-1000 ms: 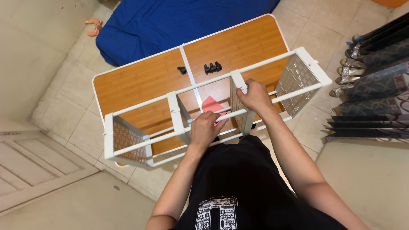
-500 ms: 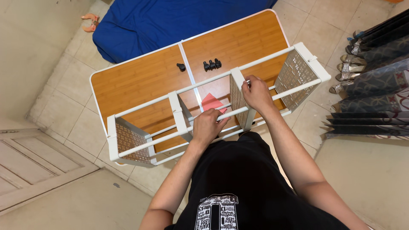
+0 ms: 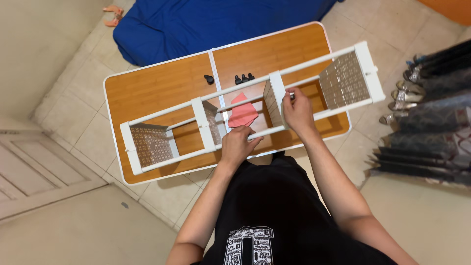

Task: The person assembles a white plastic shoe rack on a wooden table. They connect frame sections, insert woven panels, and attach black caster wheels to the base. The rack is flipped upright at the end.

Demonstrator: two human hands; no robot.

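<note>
A long white rack frame [image 3: 196, 104] with perforated mesh panels lies across a wooden folding table [image 3: 152, 91]. My left hand [image 3: 237, 145] grips the frame's near white rail close to the middle. My right hand [image 3: 297, 111] is closed around a small metal tool or rod beside the upright white divider [image 3: 276, 95]. A pink cloth or bag [image 3: 242, 113] lies on the table inside the frame, just beyond my left hand.
Several small black pieces [image 3: 243, 77] and one more [image 3: 209, 78] sit on the table behind the frame. A blue sheet [image 3: 216, 22] lies beyond the table. Shoes [image 3: 405, 88] and dark folded items line the right side. A door [image 3: 34, 167] is at the left.
The rack frame has shifted slightly on the table. My right hand dropped from the top rail to the side of the divider. My left hand kept its hold on the near rail.
</note>
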